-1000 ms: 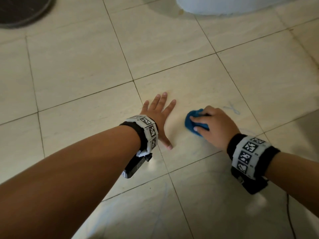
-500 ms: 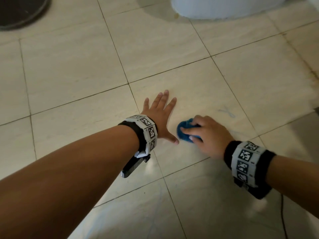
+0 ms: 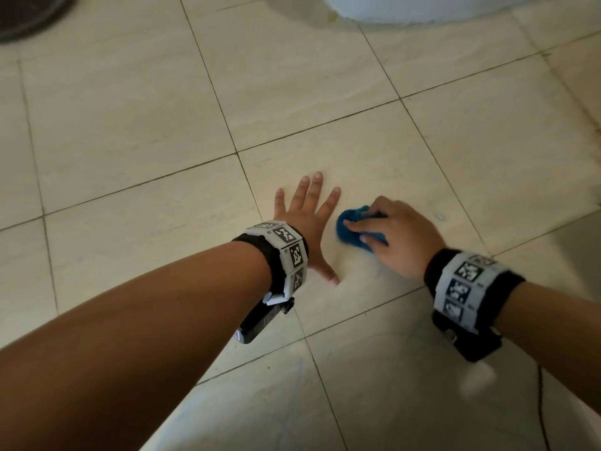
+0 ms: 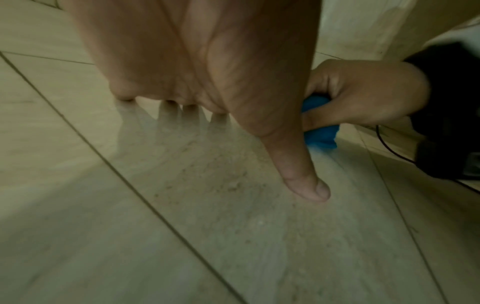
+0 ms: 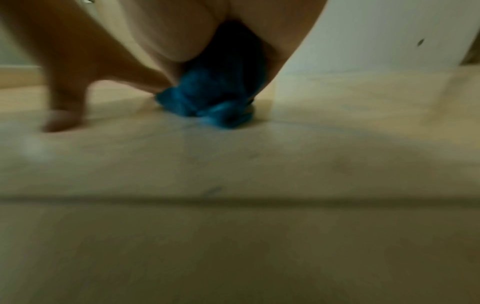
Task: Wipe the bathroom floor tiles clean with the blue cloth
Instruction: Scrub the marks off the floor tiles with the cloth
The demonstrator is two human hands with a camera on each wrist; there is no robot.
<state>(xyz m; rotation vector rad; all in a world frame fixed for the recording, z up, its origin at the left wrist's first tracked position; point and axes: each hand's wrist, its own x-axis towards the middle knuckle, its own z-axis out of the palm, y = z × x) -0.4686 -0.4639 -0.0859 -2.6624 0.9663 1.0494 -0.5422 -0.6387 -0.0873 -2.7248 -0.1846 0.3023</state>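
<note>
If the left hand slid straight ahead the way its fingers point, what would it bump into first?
Probably nothing soon. The left hand lies flat with fingers pointing up the picture over bare floor tiles; the blue cloth sits off to its right, outside that line.

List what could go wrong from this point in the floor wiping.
1. The blue cloth is bunched into a small wad under the right hand, so each stroke probably covers little tile and may leave streaks.
2. The left hand lies flat on the floor right beside the cloth; a sideways stroke could bump it.
3. A thin black cable trails near the right wrist and might snag or drag across the tiles.
</note>
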